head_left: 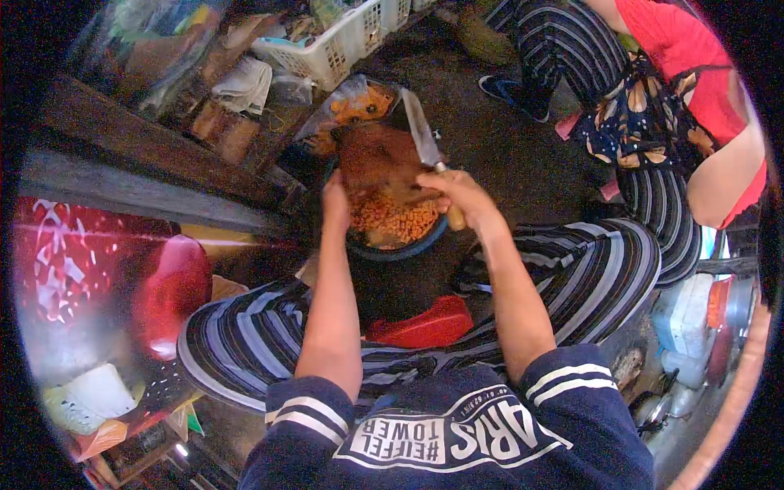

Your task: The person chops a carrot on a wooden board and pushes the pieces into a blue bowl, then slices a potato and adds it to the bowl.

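Dark, dirty ground fills the head view, cluttered on the far left with a white basket (343,41), plastic bags and scraps of paper. The person sits low, knees in striped trousers spread to either side, with a dark bucket (400,290) standing between them. A blue-rimmed bowl (406,248) rests on top of the bucket and holds a heap of small orange pieces (396,216).

A brown board (377,159) tilts over the far side of the bowl, its near edge down among the pieces. The left hand (335,200) grips the board's left edge, fingers curled tight on it. The right hand (461,196) is closed around the pale handle of a knife (422,131), whose blade points away from the person, beside the board's right edge.

Just near of the bucket lies a red plastic thing (420,325). Beyond the board sits a clear bag (355,106) with more orange bits in it. At far right another person (694,73) in a red top and striped trousers sits close by, hands out of view.
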A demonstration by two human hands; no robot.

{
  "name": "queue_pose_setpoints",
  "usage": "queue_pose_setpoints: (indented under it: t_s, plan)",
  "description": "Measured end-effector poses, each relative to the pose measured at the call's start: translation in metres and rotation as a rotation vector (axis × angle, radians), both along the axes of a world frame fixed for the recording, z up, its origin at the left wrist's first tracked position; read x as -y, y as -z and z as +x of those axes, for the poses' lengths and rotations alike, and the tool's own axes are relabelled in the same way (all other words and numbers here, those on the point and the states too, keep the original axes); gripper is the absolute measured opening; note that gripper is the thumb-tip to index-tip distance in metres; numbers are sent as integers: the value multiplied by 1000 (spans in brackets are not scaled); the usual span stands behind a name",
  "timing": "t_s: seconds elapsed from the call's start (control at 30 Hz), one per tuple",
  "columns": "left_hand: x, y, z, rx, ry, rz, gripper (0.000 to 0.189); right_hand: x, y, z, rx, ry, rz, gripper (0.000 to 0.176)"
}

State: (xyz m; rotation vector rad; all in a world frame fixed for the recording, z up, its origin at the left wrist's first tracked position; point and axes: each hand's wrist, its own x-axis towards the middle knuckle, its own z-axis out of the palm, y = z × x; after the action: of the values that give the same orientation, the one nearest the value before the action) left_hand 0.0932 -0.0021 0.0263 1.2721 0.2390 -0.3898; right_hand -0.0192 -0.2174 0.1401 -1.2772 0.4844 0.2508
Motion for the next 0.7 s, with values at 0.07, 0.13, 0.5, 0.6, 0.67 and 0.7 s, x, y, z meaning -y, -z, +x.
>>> queue_pose_setpoints:
  t_s: [0.07,0.13,0.5,0.6,0.67,0.7]
  plan:
    - [15,109,35,750,90,710,28,15,2,2,31,43,80,30]
    - [24,82,27,786,182,834,28,21,-7,3,30,66,84,28]
    - [111,111,45,1036,702,1173,61,36,-20,25,-31,223,21,30]
    - [122,85,21,714,906,1170,70,36,-14,31,-52,244,-24,32]
    - [118,61,10,722,953,1122,74,37,-10,35,-59,248,-16,32]
    - [117,57,2,739,1005,1064,77,36,-10,35,-65,264,-14,32]
